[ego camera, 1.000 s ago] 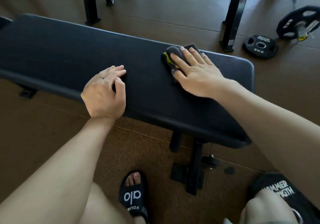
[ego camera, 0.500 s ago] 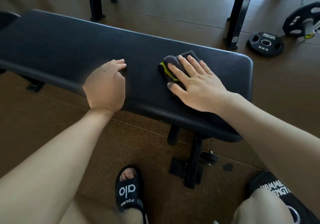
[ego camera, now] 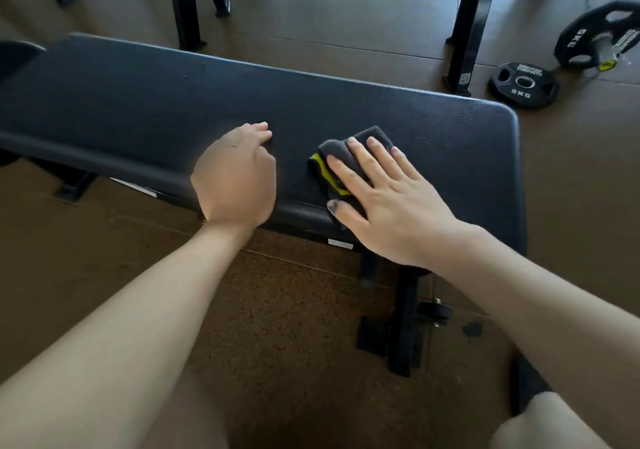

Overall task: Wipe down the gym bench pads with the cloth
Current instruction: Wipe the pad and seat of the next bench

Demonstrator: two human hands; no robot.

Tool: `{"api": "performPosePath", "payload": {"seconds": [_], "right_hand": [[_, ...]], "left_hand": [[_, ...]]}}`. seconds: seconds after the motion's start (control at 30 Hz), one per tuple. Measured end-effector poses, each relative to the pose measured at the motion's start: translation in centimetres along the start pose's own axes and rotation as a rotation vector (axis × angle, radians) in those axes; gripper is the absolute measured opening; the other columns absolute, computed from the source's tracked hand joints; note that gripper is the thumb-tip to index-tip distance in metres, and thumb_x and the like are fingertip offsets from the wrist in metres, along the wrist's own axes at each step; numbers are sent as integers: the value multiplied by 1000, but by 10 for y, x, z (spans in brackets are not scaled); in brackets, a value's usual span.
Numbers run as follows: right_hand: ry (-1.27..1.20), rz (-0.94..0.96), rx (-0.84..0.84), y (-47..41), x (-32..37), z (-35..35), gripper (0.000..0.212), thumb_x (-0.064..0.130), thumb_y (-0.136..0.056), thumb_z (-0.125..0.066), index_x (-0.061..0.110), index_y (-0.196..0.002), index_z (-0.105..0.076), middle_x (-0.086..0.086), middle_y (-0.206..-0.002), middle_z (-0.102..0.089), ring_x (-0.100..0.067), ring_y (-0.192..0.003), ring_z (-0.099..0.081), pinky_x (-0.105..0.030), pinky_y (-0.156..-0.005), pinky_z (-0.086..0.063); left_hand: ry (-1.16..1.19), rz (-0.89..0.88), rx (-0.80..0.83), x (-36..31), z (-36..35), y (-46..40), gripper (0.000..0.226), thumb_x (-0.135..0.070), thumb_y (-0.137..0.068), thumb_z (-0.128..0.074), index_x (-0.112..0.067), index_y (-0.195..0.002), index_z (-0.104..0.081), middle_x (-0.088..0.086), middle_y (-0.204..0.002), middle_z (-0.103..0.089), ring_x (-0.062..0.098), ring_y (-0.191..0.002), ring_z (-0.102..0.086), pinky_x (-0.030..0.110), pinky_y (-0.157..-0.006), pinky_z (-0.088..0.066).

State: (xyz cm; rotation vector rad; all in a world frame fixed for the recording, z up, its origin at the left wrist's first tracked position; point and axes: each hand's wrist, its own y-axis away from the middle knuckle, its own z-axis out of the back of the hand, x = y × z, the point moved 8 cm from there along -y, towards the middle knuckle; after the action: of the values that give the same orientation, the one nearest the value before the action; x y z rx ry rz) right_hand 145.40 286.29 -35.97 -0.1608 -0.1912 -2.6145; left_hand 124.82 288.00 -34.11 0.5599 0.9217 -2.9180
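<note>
Both hands on the bench pad (ego camera: 346,109): left hand (ego camera: 235,178) resting loosely, right hand (ego camera: 391,206) pressing cloth (ego camera: 341,157) flat near the front edge, mid-wipe; next, probably sliding toward unwiped pad.

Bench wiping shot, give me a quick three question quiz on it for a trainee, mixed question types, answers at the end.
1. True or false: the right hand presses the cloth flat on the bench pad with straight fingers.
2. Multiple choice: where is the left hand? A) gripping the cloth B) resting on the pad, left of the cloth C) on the floor
3. Fill in: the weight plate lying flat on the floor past the bench's right end is marked ___ KG.

Key: 1 true; 2 B; 3 five (5).
</note>
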Motion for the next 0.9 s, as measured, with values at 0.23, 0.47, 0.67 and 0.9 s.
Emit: {"api": "performPosePath", "payload": {"seconds": [0.23, 0.47, 0.67, 0.9], "right_hand": [[27, -131, -106, 1, 24, -5, 64, 60, -107, -9, 34, -164, 0, -2, -173, 2, -24, -159, 6, -43, -129, 4], [104, -259, -6, 12, 35, -6, 82, 77, -94, -3, 36, -162, 11, -1, -172, 10, -25, -158, 12, -46, -129, 3], [-2, -357, 83, -54, 41, -6, 93, 87, -86, -13, 39, -160, 15, -1, -170, 22, -23, -156, 23, -43, -126, 14], [-37, -321, 25, -25, 103, -14, 85, 80, -89, -3, 37, -159, 19, 2, -168, 25, -20, -154, 28, -43, -127, 14]], "left_hand": [[-31, -74, 169, -1, -5, -6, 47, -34, -101, -30, -14, -115, -70, -1, -129, -69, 24, -121, -61, 43, -104, -45], [-65, -296, 300, 53, 18, -62, 34, -30, -105, -42, -9, -109, -68, 10, -110, -68, 31, -100, -62, 45, -93, -46], [5, -227, 337, 78, 4, -65, 36, -34, -102, -36, -12, -103, -64, 7, -108, -64, 29, -101, -57, 46, -92, -47], [45, -236, 366, 79, 3, -64, 36, -35, -102, -34, -14, -104, -63, 4, -110, -63, 28, -103, -55, 45, -90, -45]]}}
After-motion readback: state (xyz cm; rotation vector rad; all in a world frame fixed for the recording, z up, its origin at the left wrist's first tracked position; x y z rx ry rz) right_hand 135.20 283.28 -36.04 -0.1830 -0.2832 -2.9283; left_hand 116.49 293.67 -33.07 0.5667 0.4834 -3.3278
